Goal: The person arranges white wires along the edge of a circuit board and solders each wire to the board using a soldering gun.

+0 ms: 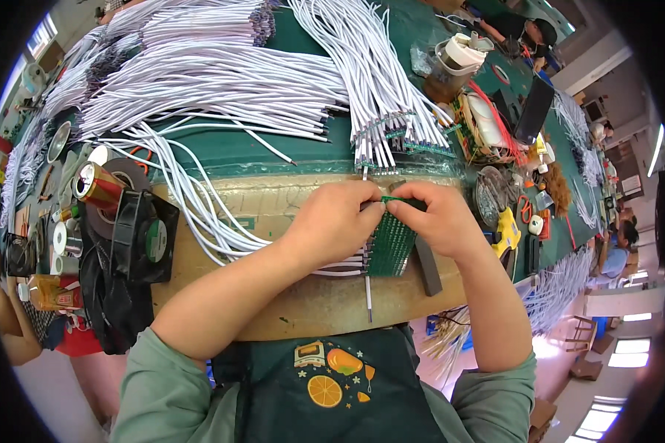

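Note:
In front of me a green circuit board panel (pixel 393 247) lies over the brown work board, with white cables (pixel 343 267) running off its left edge. My left hand (pixel 338 218) is closed in a pinch at the panel's far left corner; its fingertips hide whatever fine part is there. My right hand (pixel 434 218) pinches the far edge just beside it, thumb against the board. Both sets of fingertips nearly meet. A dark grey bar (pixel 428 267) sits right of the panel, below my right hand. One short white cable (pixel 369 299) points toward me under the panel.
Bundles of white cables (pixel 214 85) cover the far left of the green table. More cables with small green boards (pixel 403 136) lie ahead. A black fan (pixel 146 235) and drink can (pixel 100 184) stand left; a yellow tool (pixel 507 232) and basket (pixel 482 122) are right. Other people sit farther off.

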A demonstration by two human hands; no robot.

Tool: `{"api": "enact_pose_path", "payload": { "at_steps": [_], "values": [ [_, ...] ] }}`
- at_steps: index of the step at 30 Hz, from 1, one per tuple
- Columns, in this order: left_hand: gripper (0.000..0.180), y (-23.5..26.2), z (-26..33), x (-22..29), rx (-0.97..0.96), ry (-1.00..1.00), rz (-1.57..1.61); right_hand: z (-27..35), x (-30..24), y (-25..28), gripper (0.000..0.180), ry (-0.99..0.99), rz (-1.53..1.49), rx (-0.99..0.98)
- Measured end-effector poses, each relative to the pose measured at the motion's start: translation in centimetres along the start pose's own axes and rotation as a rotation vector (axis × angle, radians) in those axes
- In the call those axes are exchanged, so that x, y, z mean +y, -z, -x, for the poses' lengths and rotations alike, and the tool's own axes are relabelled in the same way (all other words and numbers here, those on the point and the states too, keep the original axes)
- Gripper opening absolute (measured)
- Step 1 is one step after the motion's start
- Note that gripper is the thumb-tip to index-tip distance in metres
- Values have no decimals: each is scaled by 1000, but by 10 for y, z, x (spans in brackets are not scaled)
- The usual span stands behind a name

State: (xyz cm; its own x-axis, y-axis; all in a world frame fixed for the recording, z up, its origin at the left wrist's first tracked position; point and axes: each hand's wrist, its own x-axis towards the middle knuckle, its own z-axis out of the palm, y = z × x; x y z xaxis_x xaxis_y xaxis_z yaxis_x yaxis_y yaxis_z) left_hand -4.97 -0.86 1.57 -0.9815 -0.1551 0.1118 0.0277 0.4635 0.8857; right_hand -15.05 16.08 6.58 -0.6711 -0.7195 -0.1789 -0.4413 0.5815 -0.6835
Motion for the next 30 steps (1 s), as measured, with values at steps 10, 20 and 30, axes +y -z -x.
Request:
{"api": "enact_pose_path", "payload": {
  "at_steps": [10,20,30],
  "values": [
    [21,-6,-2,-1,53,121,14,-5,1,-15,30,0,155,120],
    [21,7,-12,-7,20,149,228,-11,16,-9,30,-105,-518,6],
    [28,7,-6,-14,-220,264,-7,-1,32,-32,32,-151,-717,15]
  ]
}}
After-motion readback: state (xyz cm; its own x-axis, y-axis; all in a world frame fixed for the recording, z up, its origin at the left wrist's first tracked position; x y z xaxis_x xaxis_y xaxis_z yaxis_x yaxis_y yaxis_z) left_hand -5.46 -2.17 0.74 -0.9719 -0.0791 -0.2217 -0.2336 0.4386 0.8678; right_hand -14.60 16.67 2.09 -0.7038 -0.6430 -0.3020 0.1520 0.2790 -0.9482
